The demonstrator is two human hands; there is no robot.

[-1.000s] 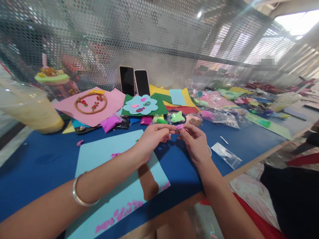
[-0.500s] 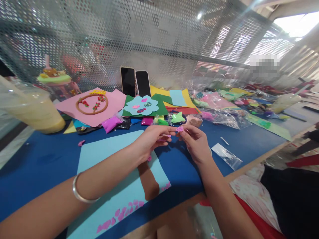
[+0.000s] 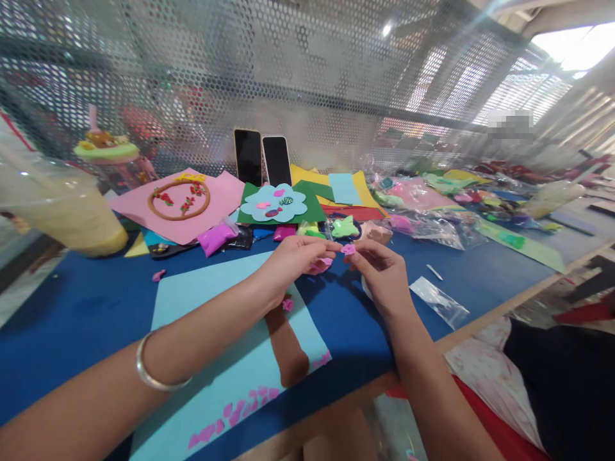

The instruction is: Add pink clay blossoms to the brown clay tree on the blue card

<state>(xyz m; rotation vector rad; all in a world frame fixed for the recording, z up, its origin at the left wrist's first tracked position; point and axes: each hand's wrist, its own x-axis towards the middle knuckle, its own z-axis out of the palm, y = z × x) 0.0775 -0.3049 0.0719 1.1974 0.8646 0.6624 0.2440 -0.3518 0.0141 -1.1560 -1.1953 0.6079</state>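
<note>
My right hand (image 3: 384,272) pinches a small ruffled piece of pink clay (image 3: 348,249) between thumb and fingertips. The stretched fingertips of my left hand (image 3: 300,262) reach up to that piece. A larger lump of pink clay (image 3: 319,264) is tucked under the left fingers. Below my left arm lies a light blue sheet (image 3: 192,301) with a brown clay trunk (image 3: 288,349) on it. Beside the trunk's upper end sits a pink clay flower (image 3: 287,303), and pink clay bits (image 3: 235,410) line the sheet's near edge. My left hand hides the top of the trunk.
Clay packets (image 3: 217,238), a cloud-shaped card (image 3: 273,203) and a pink sheet with a brown ring (image 3: 179,199) lie at the back. Two phones (image 3: 248,157) lean on the mesh. A drink cup (image 3: 72,211) stands left; a clear bag (image 3: 439,301) lies right. Someone in dark clothing (image 3: 571,378) sits at the right.
My left fingers have shifted slightly, so more of the pink lump under them shows. The pink flower by the trunk is less covered. My right hand keeps its pinch.
</note>
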